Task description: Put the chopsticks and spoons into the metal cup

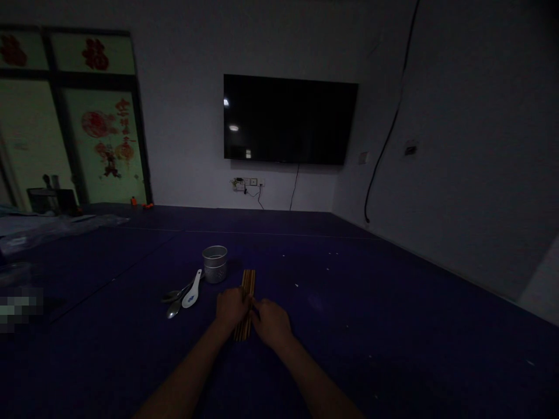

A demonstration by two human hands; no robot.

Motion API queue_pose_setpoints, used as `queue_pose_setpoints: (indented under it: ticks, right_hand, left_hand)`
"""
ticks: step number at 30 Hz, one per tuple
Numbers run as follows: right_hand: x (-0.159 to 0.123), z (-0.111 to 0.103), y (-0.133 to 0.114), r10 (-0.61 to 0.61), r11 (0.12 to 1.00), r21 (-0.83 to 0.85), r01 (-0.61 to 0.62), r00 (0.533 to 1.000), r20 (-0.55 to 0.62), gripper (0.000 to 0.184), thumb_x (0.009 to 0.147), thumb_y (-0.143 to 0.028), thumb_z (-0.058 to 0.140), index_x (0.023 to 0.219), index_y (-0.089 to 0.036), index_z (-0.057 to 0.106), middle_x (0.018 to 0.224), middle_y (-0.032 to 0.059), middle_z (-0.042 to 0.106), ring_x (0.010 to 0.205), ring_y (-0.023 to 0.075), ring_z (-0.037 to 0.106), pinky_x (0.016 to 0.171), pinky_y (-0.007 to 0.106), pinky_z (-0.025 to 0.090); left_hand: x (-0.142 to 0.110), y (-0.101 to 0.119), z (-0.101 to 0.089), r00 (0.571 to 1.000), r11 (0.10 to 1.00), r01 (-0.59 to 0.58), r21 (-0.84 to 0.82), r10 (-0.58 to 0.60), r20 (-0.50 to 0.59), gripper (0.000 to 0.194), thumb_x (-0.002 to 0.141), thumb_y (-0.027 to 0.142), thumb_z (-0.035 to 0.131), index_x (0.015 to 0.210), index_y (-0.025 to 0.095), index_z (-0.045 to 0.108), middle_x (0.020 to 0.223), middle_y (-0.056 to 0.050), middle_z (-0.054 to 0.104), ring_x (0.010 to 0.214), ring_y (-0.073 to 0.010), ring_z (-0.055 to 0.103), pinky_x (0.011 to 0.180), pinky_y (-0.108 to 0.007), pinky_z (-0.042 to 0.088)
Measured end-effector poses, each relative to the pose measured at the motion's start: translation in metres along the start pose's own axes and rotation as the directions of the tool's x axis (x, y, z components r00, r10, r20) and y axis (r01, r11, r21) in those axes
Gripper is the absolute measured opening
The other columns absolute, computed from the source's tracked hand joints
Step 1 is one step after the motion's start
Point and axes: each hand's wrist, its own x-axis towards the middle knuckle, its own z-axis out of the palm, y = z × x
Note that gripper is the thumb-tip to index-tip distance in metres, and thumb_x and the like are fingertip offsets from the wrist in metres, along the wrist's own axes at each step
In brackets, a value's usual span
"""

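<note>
A bundle of wooden chopsticks (243, 331) lies lengthwise before me on the dark blue surface. My left hand (231, 306) is closed around its middle from the left. From the right, my right hand (271, 323) meets it with bent fingers pressed at the same spot; the dim light hides whether a single stick is pinched there. Just beyond my left hand stands a metal cup (215, 265) with a perforated lower wall. Left of the cup lie a white ceramic spoon (191, 298) with a blue mark and metal spoons (173, 308).
The dark blue surface (393, 326) reaches to the far wall, with small white specks scattered on it. Clear plastic wrapping (65, 230) lies at the left. A television (290, 119) hangs on the wall above sockets and cables. A black cable (384, 151) runs down the right wall.
</note>
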Motion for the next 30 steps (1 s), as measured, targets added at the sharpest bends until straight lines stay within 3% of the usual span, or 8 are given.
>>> queue_pose_setpoints:
  ticks: [17,24,30]
  right_hand:
    - [0.0002,-0.0039,-0.0018,0.002,1.000,0.005,-0.002,1.000,0.007,0.039,0.092,-0.031,0.039,0.126,-0.024,0.057,0.103,0.0107,0.068,0.096,0.0233,0.065,0.077,0.030,0.045]
    - [0.0007,-0.0019,-0.0013,0.005,1.000,-0.001,-0.005,1.000,0.009,0.034,0.091,-0.031,0.041,0.117,-0.024,0.062,0.102,0.0097,0.068,0.095,0.0227,0.064,0.077,0.030,0.045]
    - [0.0007,-0.0001,-0.0004,0.012,1.000,0.014,-0.012,1.000,0.000,0.035,0.091,-0.031,0.042,0.122,-0.026,0.059,0.104,0.0085,0.068,0.096,0.0215,0.064,0.078,0.029,0.045]
  left_hand:
    - [0.0018,-0.0011,0.0035,1.000,0.999,0.016,-0.043,-0.017,-0.010,0.034,0.091,0.040,0.039,0.101,0.019,0.065,0.105,-0.010,0.070,0.099,-0.0222,0.064,0.080,-0.031,0.043]
    - [0.0026,-0.0005,0.0033,0.999,0.999,0.034,-0.030,-0.034,-0.005,0.032,0.092,0.031,0.037,0.100,0.019,0.065,0.107,-0.010,0.070,0.098,-0.0212,0.065,0.078,-0.029,0.044]
    - [0.0019,0.0008,0.0025,0.999,0.999,0.042,-0.029,-0.043,-0.008,0.033,0.091,0.030,0.037,0.103,0.019,0.065,0.107,-0.011,0.070,0.099,-0.0225,0.065,0.081,-0.032,0.045]
